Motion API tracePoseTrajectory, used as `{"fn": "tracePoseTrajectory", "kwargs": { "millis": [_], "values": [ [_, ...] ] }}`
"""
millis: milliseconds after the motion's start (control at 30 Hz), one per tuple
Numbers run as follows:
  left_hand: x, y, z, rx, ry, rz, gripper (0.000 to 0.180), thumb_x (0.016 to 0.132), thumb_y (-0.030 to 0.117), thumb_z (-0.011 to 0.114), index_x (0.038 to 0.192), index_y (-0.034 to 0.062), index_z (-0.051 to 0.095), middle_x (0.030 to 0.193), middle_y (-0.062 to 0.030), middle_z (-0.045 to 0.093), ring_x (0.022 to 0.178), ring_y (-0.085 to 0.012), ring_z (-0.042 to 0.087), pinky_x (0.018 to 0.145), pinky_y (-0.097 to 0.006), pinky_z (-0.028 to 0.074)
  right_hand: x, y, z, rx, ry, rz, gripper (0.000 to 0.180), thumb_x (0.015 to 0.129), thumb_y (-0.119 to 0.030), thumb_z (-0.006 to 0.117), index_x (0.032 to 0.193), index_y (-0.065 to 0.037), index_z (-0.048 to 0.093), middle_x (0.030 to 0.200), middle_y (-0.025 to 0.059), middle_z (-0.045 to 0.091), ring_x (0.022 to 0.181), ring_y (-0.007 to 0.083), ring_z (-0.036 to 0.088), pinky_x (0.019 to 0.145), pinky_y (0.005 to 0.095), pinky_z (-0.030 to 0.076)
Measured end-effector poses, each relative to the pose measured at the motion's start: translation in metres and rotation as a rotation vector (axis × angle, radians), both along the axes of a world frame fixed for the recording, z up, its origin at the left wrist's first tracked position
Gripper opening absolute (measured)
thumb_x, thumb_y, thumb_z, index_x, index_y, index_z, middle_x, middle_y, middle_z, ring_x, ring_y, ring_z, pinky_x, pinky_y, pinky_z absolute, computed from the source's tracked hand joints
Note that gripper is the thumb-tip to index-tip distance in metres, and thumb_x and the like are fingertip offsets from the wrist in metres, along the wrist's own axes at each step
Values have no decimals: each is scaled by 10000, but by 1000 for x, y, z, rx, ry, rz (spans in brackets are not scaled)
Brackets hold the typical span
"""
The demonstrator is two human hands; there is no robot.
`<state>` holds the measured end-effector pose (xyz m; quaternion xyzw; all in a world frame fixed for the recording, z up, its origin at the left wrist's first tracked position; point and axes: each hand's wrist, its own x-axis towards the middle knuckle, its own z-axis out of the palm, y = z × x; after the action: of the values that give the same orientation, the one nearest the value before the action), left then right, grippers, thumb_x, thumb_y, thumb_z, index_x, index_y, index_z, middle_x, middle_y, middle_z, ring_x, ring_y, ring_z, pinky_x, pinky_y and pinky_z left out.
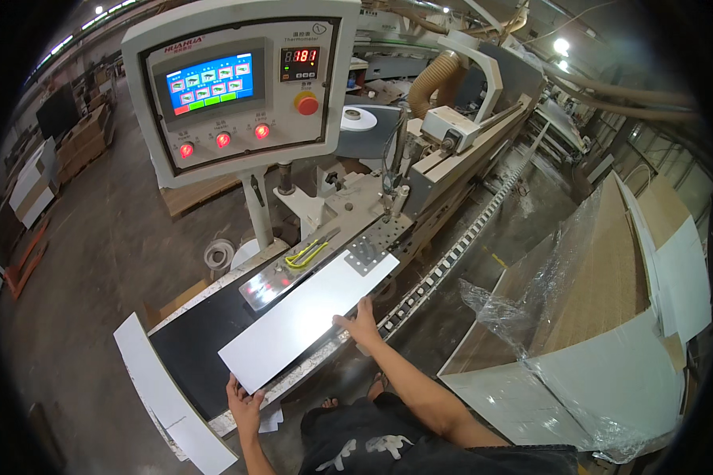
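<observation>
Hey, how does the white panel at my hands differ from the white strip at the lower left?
Contact: the panel has your left hand at its near end and your right hand at its long edge; neither touches the strip.
Pose: the panel slants away beside the black bed's bare part; the strip lies across its near end.
Look: the panel shows bright glare; the strip looks duller.
Both are white and long.

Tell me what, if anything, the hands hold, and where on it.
A long, flat white rectangular panel: the left hand at its near-left corner, the right hand on its near long edge. Any grip underneath is hidden.
</observation>
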<state>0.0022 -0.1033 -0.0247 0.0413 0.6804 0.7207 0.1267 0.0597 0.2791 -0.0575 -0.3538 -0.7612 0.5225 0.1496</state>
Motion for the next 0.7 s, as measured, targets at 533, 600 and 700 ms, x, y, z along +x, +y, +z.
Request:
{"fn": "tracePoseTrajectory", "kwargs": {
  "millis": [533,600,700],
  "values": [
    [-1,84,14,-724,439,40,602,753,10,831,1308,3,599,1460,-223,539,1327,-397,541,1084,-459,449,20,93,25,289,169,238,942,959,-223,711,1573,152,102,1656,402,-162,1559,566,-67,1271,545,127],
    [-1,113,19,-706,481,10,578,780,31,823,1313,18,599,1541,-226,470,1369,-415,504,1119,-483,429,22,120,24,288,186,225,844,973,-167,681,1541,185,165,1654,407,-152,1555,574,-51,1273,530,144],
    [2,146,20,-758,565,-21,564,811,63,822,1324,25,593,1557,-222,464,1373,-413,503,1124,-481,427,21,154,22,267,189,210,762,972,-146,689,1496,204,260,1653,417,-120,1546,591,-8,1253,536,208]
  ]
}}
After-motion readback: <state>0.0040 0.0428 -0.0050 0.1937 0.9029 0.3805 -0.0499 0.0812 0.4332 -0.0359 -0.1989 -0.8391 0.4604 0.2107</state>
